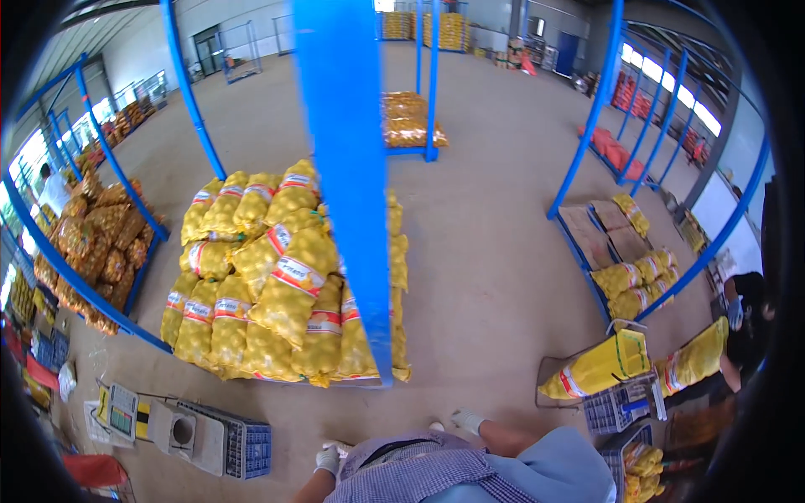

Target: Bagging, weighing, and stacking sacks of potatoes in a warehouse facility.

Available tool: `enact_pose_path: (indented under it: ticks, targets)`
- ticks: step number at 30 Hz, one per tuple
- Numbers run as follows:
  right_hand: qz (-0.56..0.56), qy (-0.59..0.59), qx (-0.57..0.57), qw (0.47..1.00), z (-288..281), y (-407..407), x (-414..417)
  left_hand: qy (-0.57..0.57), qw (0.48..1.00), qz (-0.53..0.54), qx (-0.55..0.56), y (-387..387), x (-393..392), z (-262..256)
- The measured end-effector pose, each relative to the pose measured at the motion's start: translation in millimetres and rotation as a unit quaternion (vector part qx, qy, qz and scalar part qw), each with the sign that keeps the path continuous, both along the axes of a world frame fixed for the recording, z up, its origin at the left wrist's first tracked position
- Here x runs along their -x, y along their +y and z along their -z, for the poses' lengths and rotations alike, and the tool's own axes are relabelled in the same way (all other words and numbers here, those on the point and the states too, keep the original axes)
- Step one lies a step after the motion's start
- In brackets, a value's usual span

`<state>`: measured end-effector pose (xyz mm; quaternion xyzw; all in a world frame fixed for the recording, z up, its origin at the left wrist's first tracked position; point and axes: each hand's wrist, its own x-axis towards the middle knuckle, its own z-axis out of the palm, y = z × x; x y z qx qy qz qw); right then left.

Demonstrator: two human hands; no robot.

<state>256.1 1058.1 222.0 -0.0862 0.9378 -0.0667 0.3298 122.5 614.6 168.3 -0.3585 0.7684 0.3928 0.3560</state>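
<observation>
My left hand, in a pale work glove, hangs beside my checked apron at the bottom of the view. A small whitish thing lies against its fingers, too unclear to name or to tell if it is held. My right hand, gloved too, reaches out past the apron with fingers extended and nothing in it. Ahead of me, yellow mesh sacks of potatoes with red-and-white bands are stacked on a blue-framed pallet rack. One sack leans tilted on the front of the pile. A blue post hides part of the stack.
A platform scale beside a blue crate stands at left. Another rack holds brown-looking sacks. At right, a person is by an upright yellow sack and a sack on a metal stand. A partly loaded pallet lies beyond.
</observation>
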Motion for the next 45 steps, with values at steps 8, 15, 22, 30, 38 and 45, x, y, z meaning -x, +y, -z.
enact_pose_path:
  ticks: [8, 15, 22, 30, 38, 45]
  targets:
    - [0.167, -0.127, -0.118, 0.971, -8, 157, -165, 0.189, 0.783, 0.58, -0.122, 263, -2, -97]
    - [0.496, -0.085, 0.166, 0.848, 41, 133, -107, 0.059, 0.849, 0.522, -0.054, 334, 63, -40]
    - [0.554, -0.036, 0.216, 0.803, 70, 189, -57, 0.024, 0.89, 0.442, -0.112, 424, 153, 21]
    - [0.674, -0.034, 0.167, 0.719, 91, 344, 17, 0.068, 0.856, 0.455, -0.237, 544, 281, 4]
    - [0.456, -0.049, 0.163, 0.874, 36, 391, 115, 0.073, 0.91, 0.333, -0.235, 604, 370, -27]
    - [0.794, -0.119, 0.3, 0.516, 87, 567, 271, 0.167, 0.922, 0.348, -0.039, 610, 445, -55]
